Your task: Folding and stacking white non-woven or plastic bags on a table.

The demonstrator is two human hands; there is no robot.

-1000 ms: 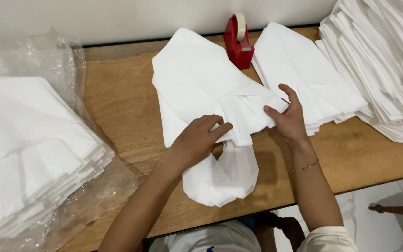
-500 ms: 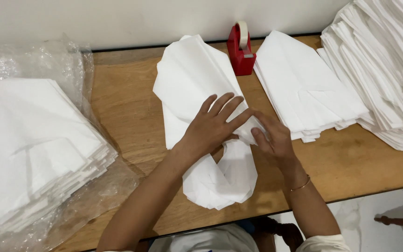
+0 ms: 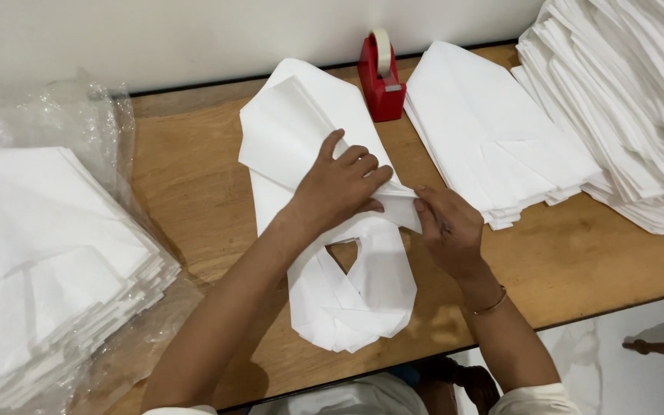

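Note:
A white handled bag lies flat on the wooden table, its looped handles toward me. My left hand presses down on its folded middle with the fingers spread. Beside it, my right hand pinches the folded edge of the same bag at its right side. The lower handle part lies loose near the table's front edge.
A red tape dispenser stands at the back behind the bag. A stack of folded white bags lies to the right, with a bigger pile at the far right. Another stack on clear plastic wrap fills the left.
The bag's right side has been folded over toward the middle. My left hand moved up and flattened on the fold, and my right hand shifted left to the folded edge.

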